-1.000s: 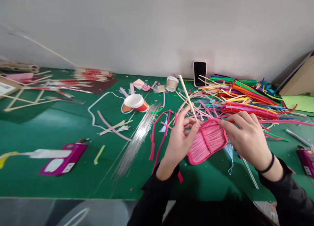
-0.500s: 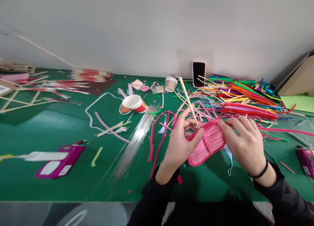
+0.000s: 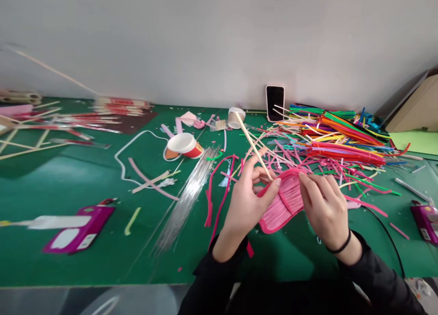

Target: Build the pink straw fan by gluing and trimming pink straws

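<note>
I hold a small pink woven fan-shaped piece [image 3: 282, 204] with a raised pink rim above the green table [image 3: 85, 178]. My left hand [image 3: 248, 201] pinches its upper left edge, where a thin wooden stick [image 3: 253, 145] rises up and to the left from my fingers. My right hand [image 3: 323, 207] grips the piece's right edge, fingers curled over the rim. A black band circles my right wrist.
A heap of coloured pipe cleaners [image 3: 335, 139] lies at the back right. A phone [image 3: 275, 103] leans on the wall. Paper cups [image 3: 185, 145] lie tipped mid-table, beside clear rods [image 3: 188, 196]. Purple tools [image 3: 80, 233] rest left and far right [image 3: 426, 221]. Cardboard [image 3: 415, 109] stands at right.
My right hand has slid left and nearer along the pink piece's edge. The stick has tilted further left. The view has shifted slightly.
</note>
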The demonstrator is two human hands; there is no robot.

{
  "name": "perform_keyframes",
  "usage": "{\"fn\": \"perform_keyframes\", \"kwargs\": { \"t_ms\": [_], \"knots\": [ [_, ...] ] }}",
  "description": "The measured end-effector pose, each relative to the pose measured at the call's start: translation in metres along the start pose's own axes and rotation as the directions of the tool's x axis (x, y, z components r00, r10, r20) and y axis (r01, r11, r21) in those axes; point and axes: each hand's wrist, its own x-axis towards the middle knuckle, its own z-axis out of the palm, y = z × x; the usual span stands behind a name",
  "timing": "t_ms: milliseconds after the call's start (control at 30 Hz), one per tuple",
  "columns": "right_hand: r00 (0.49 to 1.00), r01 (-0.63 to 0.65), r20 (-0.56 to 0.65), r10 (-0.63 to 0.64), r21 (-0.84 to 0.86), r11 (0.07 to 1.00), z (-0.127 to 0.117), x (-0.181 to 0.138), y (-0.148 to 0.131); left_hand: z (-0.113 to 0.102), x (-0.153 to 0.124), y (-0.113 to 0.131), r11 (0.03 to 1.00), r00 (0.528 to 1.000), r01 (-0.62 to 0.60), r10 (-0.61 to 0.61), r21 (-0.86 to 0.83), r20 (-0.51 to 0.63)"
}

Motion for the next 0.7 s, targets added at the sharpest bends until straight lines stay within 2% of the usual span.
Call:
{"fn": "perform_keyframes", "kwargs": {
  "t_ms": [100,333,500,700],
  "knots": [
    [1.000,-0.009,-0.025,0.009,0.031,0.999,0.003,-0.003,-0.002,-0.002,0.000,0.002,1.000,1.000,0.014,-0.014,0.022,0.008],
    [0.984,-0.118,-0.115,0.133,0.127,0.985,0.008,-0.014,-0.005,-0.005,0.001,0.005,0.998,0.998,0.050,-0.051,0.033,0.030],
    [0.981,-0.121,-0.127,0.145,0.179,0.976,0.014,-0.016,-0.004,-0.006,0.003,0.008,0.995,0.995,0.093,-0.094,0.017,0.039],
    [0.979,-0.135,-0.127,0.161,0.195,0.972,0.018,-0.016,-0.004,-0.008,0.005,0.013,0.996,0.998,0.060,-0.061,0.059,0.025]
  ]
}}
